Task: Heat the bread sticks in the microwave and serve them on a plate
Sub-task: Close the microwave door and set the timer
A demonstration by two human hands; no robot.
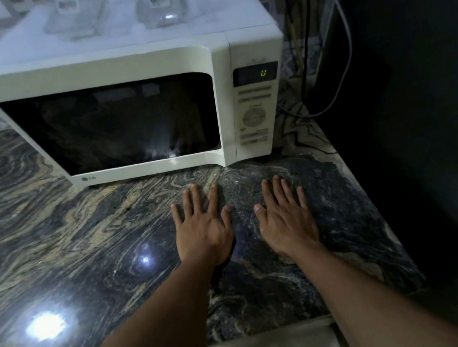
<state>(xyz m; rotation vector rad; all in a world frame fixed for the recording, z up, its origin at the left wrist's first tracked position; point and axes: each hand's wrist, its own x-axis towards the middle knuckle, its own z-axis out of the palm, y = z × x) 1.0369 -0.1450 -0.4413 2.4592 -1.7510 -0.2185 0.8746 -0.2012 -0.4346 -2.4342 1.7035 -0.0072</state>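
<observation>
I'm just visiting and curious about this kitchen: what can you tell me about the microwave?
The microwave is a white, plastic-looking box with a rounded front, standing upright on the marbled stone counter. Its dark-windowed door is closed; the inside cannot be seen. The button panel sits on the right under a small lit green display. Two clear containers stand on top.

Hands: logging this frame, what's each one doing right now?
Left hand: open, flat on the counter, holding nothing.
Right hand: open, flat on the counter, holding nothing.
</observation>
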